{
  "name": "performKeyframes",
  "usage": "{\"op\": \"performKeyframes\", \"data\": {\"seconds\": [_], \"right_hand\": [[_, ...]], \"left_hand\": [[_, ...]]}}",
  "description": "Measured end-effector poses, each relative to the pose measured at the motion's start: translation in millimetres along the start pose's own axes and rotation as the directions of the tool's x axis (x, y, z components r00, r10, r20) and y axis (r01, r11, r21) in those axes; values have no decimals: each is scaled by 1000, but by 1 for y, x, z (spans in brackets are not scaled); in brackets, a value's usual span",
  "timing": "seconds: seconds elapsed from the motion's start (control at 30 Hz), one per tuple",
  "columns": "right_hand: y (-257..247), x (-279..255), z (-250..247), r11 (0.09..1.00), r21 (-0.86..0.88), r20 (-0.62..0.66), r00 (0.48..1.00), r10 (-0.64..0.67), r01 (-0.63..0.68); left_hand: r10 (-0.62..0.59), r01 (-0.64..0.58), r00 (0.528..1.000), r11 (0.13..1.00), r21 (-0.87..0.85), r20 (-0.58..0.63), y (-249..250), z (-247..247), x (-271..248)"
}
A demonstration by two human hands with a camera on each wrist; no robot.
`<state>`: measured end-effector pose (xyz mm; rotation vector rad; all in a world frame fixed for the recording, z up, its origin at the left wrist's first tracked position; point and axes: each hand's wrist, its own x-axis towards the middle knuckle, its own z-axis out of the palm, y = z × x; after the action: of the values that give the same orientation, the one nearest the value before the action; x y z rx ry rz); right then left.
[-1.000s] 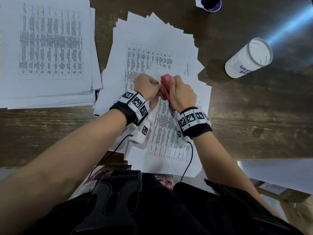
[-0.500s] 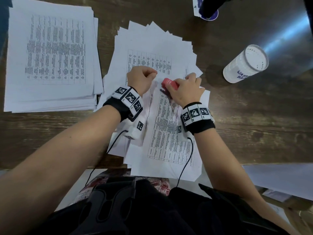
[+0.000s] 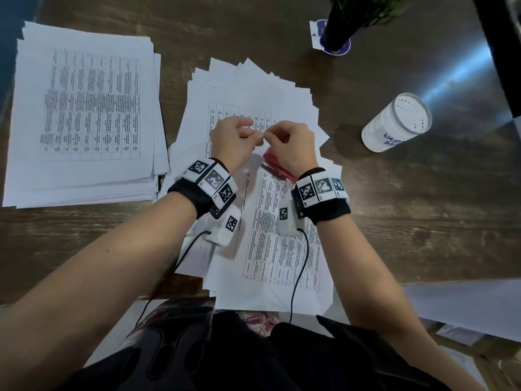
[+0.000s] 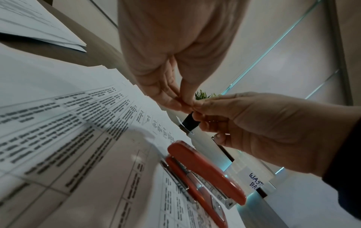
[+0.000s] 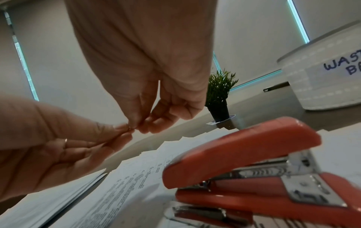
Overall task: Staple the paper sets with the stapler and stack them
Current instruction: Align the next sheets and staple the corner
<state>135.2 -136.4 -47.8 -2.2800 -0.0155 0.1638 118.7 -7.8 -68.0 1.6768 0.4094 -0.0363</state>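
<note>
While both hands meet fingertip to fingertip above the fanned paper sets (image 3: 253,88), the red stapler (image 3: 277,165) lies on the sheets just below the right hand (image 3: 293,145). Each grip is narrow; the left hand (image 3: 231,139) and right pinch something too small to tell. A neat stack (image 3: 84,114) lies left of the stapler, a white container (image 3: 394,122) right, a potted plant (image 3: 338,24) beyond on the bench (image 3: 423,207).

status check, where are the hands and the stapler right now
Left hand and right hand raised, fingertips pinched together, something tiny between them, can't identify. Stapler lies free on the paper set. Nothing blocking.
</note>
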Motion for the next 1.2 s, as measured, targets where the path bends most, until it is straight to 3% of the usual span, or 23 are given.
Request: {"op": "performKeyframes", "data": {"seconds": [0.07,0.17,0.33,0.43,0.53,0.8,0.97,1.1,1.13,1.2], "right_hand": [[2,1,-2,998,-56,-27,1000,-11,9],[15,10,-24,994,-90,-210,976,49,-69],[43,30,-96,948,-154,-609,783,131,-279],[61,38,-127,887,-176,-704,685,189,-426],[72,44,-147,821,-192,-743,627,236,-537],[87,61,-163,753,-277,-697,664,270,-597],[84,60,-159,794,-258,-706,669,233,-550],[70,45,-143,859,-272,-760,645,84,-433],[64,38,-133,890,-256,-744,665,67,-376],[57,26,-108,934,-239,-627,777,59,-264]], "left_hand": [[-3,2,1000,1000,22,19,-2,2,2],[16,-34,994,986,163,110,-10,4,4],[20,-138,973,848,512,229,-34,8,4],[15,-157,971,794,588,238,-41,8,1],[20,-165,971,780,604,240,-42,10,0],[-25,-113,976,791,602,216,-42,11,8],[-28,-102,978,796,597,204,-43,12,9],[-16,-114,980,771,626,198,-43,12,8],[-11,-113,982,756,645,186,-43,11,7],[2,-118,986,719,684,168,-43,10,7]]}}
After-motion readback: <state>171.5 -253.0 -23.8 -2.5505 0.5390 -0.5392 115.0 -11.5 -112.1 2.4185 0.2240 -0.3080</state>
